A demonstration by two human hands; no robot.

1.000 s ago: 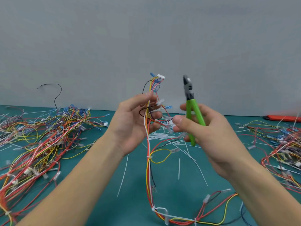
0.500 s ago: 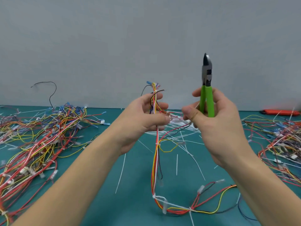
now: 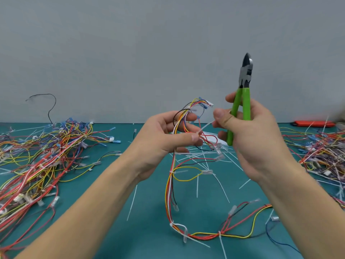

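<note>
At frame centre the left hand [image 3: 168, 135] grips one wire harness [image 3: 170, 171] beside its white cable tie [image 3: 206, 126], lifted off the counter [image 3: 97, 221] so the tie stands free. The right hand [image 3: 250, 133] pinches the tie's tail, probably to draw it tight. Its other fingers [image 3: 222, 136] curl round one pair of cutters [image 3: 246, 101] — blades up, ready to trim. Two heaps flank them — left pile [image 3: 46, 156], right pile [image 3: 321, 150].
</note>
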